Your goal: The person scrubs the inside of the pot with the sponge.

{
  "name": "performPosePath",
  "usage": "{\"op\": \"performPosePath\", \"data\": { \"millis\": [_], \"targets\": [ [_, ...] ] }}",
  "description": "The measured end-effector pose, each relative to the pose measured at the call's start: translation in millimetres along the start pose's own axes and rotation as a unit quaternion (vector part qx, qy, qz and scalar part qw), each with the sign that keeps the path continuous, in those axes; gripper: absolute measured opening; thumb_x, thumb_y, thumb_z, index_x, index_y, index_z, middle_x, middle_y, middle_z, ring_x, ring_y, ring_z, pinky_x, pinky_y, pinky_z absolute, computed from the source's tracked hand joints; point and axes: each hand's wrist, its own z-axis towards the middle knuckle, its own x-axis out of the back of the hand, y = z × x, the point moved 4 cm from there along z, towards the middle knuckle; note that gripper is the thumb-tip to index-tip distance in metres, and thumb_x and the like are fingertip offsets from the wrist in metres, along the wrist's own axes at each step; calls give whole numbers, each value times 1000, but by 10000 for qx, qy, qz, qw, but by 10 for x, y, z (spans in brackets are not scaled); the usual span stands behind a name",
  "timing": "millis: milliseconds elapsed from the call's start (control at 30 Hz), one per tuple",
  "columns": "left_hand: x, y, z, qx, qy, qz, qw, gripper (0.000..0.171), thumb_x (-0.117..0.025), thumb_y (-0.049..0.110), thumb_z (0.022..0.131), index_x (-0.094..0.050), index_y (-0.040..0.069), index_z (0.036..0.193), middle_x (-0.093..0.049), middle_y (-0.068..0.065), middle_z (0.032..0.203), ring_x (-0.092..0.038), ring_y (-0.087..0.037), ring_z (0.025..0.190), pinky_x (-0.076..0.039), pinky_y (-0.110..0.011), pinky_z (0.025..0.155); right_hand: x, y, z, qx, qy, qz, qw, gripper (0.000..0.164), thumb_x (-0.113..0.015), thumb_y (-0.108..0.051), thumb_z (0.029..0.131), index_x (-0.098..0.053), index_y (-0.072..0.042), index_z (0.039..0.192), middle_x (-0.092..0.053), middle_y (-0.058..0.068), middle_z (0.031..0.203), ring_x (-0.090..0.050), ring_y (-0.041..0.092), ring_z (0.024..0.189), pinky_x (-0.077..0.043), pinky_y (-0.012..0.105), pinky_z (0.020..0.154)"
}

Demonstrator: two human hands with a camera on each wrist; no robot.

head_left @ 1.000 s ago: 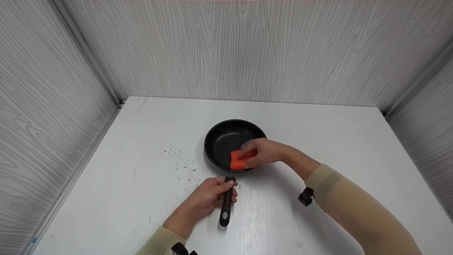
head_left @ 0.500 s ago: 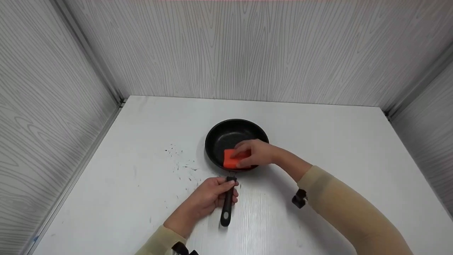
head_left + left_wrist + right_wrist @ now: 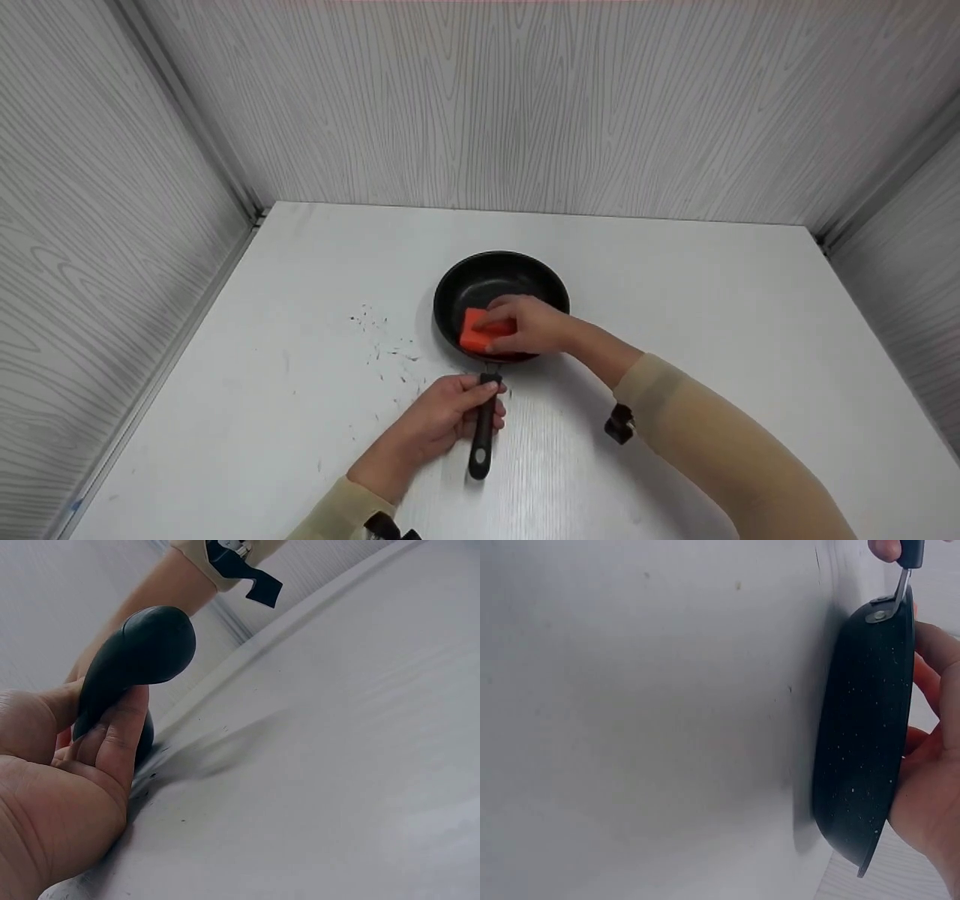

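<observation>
A black frying pan [image 3: 499,277] stands in the middle of the white table, its handle [image 3: 481,442] pointing toward the person. My left hand [image 3: 450,412] grips that handle near the pan, thumb on top; the left wrist view shows the fingers curled under the dark handle [image 3: 142,649]. Inside the pan, my right hand [image 3: 529,326] holds an orange-red sponge [image 3: 477,334] against the near left part of the bottom. In the right wrist view the pan's speckled outer wall [image 3: 862,735] hides the sponge and most fingers of the right hand [image 3: 930,787].
Dark crumbs and smears [image 3: 386,352] lie on the white table [image 3: 225,420] left of the pan. Wood-grain panels [image 3: 480,105] enclose the table at the back and both sides. Each sleeve carries a small black device [image 3: 619,424] near the wrist.
My right hand has slid the sponge leftward across the near part of the pan, the forearm following. The left hand keeps its grip on the handle, and the pan has barely shifted.
</observation>
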Motion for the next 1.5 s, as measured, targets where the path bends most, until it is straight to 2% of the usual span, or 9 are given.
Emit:
{"op": "performPosePath", "data": {
  "millis": [333,500,767,1067,1500],
  "targets": [
    [3,13,-7,41,22,21,10000,40,-68,19,106,-62,-13,128,-73,-11,91,-74,-17,79,-64,-35,80,-52,-54,127,62,320,-382,9987,43,-78,-41,98,-73,-28,138,-55,12,152,-49,32,141,-38,54,119],
    [3,16,-8,16,58,-39,10000,39,-68,19,106,-62,-14,128,-72,-10,90,-74,-17,79,-64,-35,80,-67,-65,188,77,444,-495,9978,42,-77,-42,98,-73,-28,138,-55,14,152,-49,35,141,-34,61,119],
    [-7,-8,-2,-10,45,-90,9999,38,-67,18,107,-62,-14,127,-73,-11,90,-75,-17,78,-65,-35,79,-113,-33,283,-81,675,-804,9944,45,-76,-46,98,-72,-27,139,-54,13,153,-46,34,144,-29,70,119],
    [-3,-1,-6,-39,93,-95,9999,38,-69,18,106,-63,-14,127,-73,-12,90,-75,-18,79,-65,-36,81,-97,-37,346,-255,880,-1089,9898,48,-76,-50,97,-72,-29,140,-54,11,154,-45,34,144,-28,68,121],
    [8,-1,-14,-4,96,-13,10000,38,-69,20,106,-65,-11,127,-74,-11,91,-76,-18,81,-64,-35,82,-53,-39,398,-159,1123,-1782,9774,50,-75,-53,97,-72,-27,139,-59,14,147,-53,35,133,-42,61,109]
  ]
}}
